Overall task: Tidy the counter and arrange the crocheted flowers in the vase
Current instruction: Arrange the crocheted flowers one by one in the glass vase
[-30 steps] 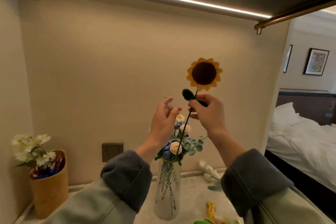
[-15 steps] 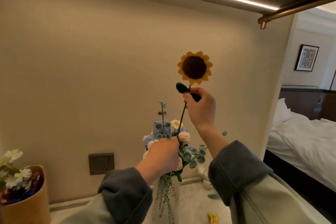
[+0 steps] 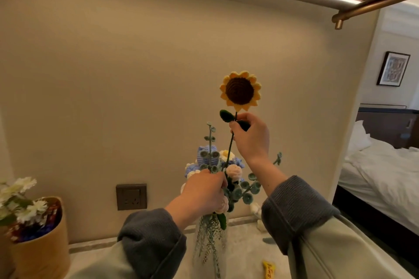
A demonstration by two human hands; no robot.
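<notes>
sunflower going in — right hand pinches its stem, left hand grips the bunch at the vase; next, lower it straight.

Left hand, right hand bare, wrists and lower forearms uncovered. Left cuff – dark slate-grey ribbed knit, wide, bunched in soft folds. Right cuff same knit, fine lengthwise ribs showing. Behind cuffs, sleeves pale grey-green, smooth matte fabric: left sleeve, right sleeve – dark seam line running along right one from cuff.
</notes>
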